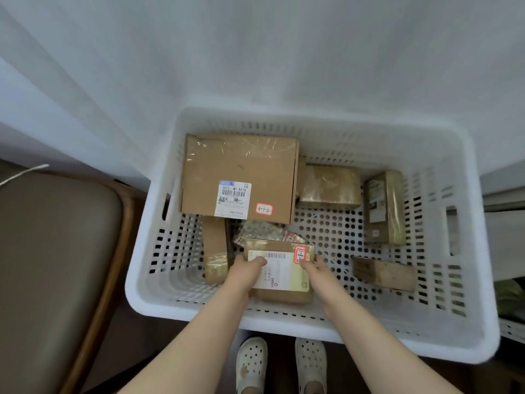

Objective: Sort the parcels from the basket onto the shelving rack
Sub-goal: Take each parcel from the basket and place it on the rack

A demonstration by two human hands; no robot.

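A white perforated basket (466, 322) holds several cardboard parcels. Both my hands grip a small brown parcel (284, 277) with a white shipping label and a red-framed sticker, near the basket's front. My left hand (245, 270) holds its left side, thumb on the label. My right hand (315, 270) holds its right edge beside the sticker. A large flat box (241, 166) marked "3-1-2" lies at the back left. A taped box (329, 184) and a narrow upright box (385, 207) sit to the right. A small brown box (383, 273) lies at the front right.
A thin parcel (216, 251) and a clear-wrapped packet (261, 230) lie under or beside the held parcel. A padded chair seat (56, 251) with a wooden frame stands to the left. A white wall (255, 52) rises behind the basket. My shoes (281, 365) show below.
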